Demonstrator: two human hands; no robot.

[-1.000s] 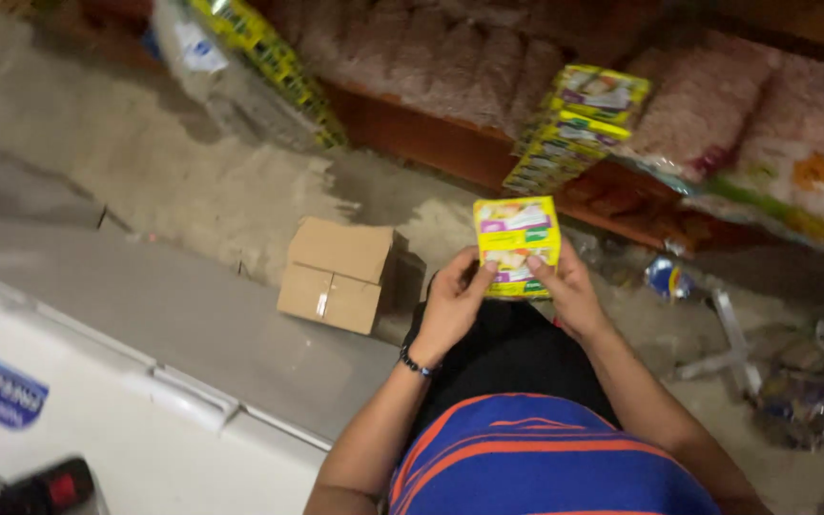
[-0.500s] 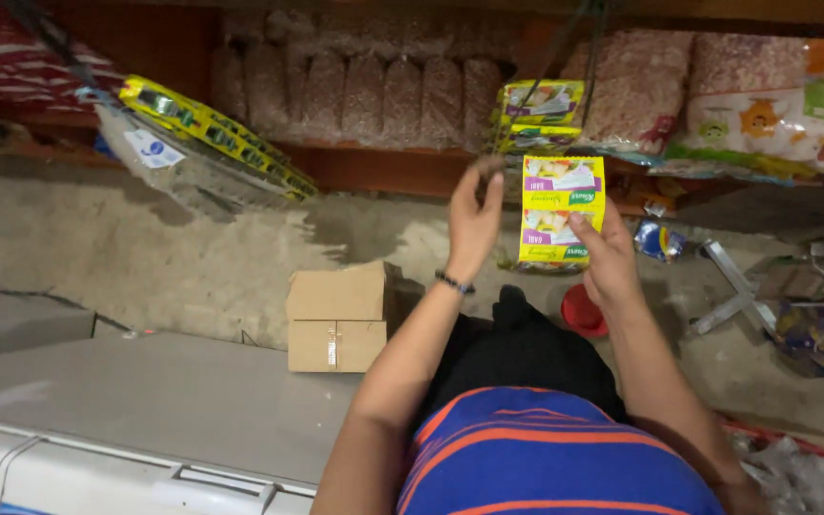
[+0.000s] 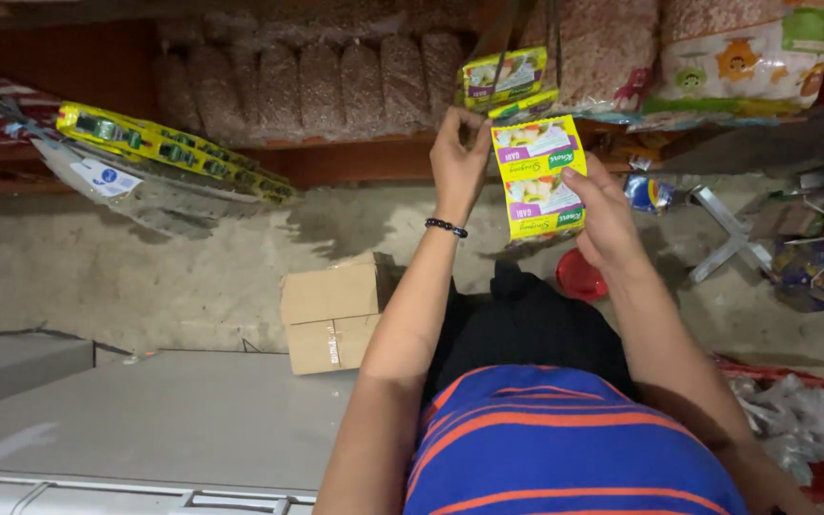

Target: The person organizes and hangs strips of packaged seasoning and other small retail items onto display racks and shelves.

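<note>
A wooden shelf (image 3: 355, 157) carries sacks of grain; below it a cardboard box (image 3: 336, 310) sits on the floor. Both hands, left (image 3: 458, 162) and right (image 3: 607, 215), grip a yellow packet (image 3: 536, 176) raised just before the shelf.

Yellow-pink sachet pack (image 3: 538, 178) (held up), brown carton (image 3: 333, 312) on floor, hanging yellow packs (image 3: 505, 80)

This is a small shop, or its storeroom. A wooden shelf (image 3: 355, 157) carries many clear bags (image 3: 321, 86) of grain or beans and big printed sacks (image 3: 746, 52). Strips of yellow packets (image 3: 159, 143) hang in rows for sale. A cardboard box (image 3: 331, 313) stands on the rough concrete floor (image 3: 145, 267), beside a white freezer (image 3: 145, 429).
</note>
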